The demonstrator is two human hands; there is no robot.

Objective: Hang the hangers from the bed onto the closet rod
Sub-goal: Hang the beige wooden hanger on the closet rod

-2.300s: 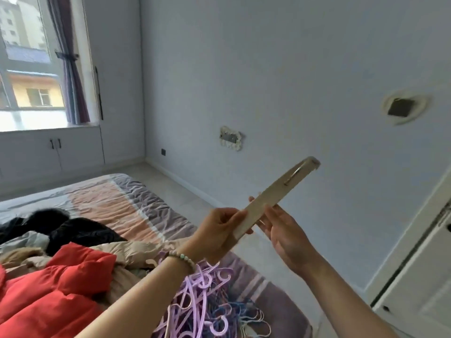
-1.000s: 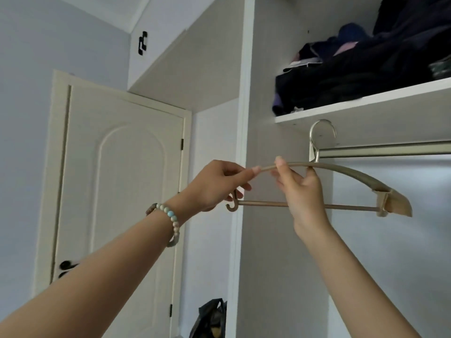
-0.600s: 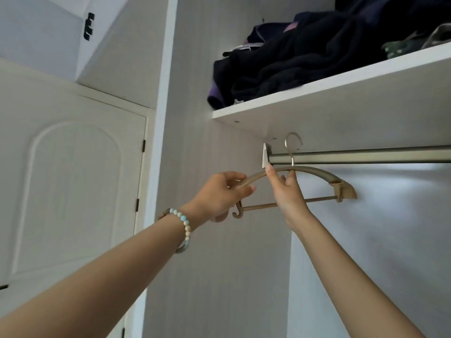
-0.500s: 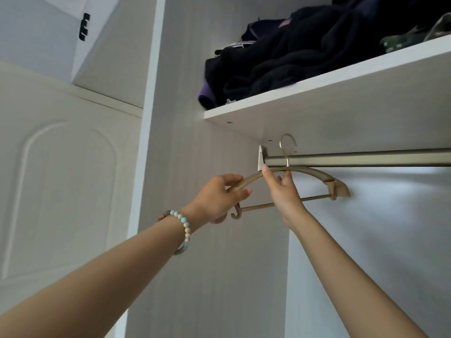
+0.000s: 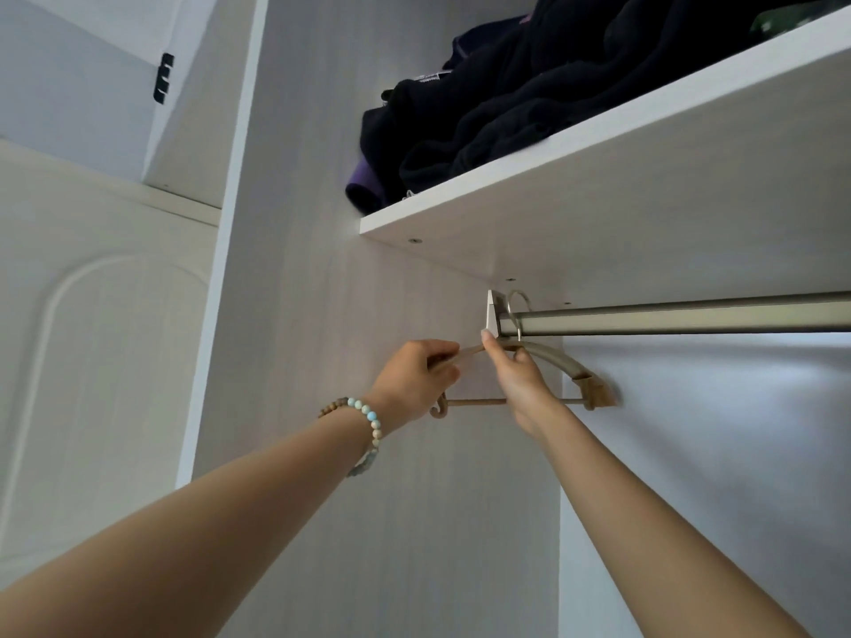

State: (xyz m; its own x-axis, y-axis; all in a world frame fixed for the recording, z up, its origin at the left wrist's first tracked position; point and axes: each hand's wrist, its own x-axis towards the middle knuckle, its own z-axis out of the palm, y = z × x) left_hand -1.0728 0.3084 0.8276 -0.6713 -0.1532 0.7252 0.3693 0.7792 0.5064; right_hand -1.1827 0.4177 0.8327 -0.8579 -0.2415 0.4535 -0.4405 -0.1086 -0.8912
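A white shelf (image 5: pixel 598 177) carries a heap of dark clothes (image 5: pixel 529 85) with a purple garment (image 5: pixel 361 177) at its left end, while a pale panelled door (image 5: pixel 92 361) stands left of the shelf, below it.

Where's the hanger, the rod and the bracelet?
hanger (image 5: pixel 559 361), head view, on its curved right shoulder.
rod (image 5: pixel 681 317), head view, on the bare metal mid-length.
bracelet (image 5: pixel 368 414), head view, on the pale blue beads at the left wrist.
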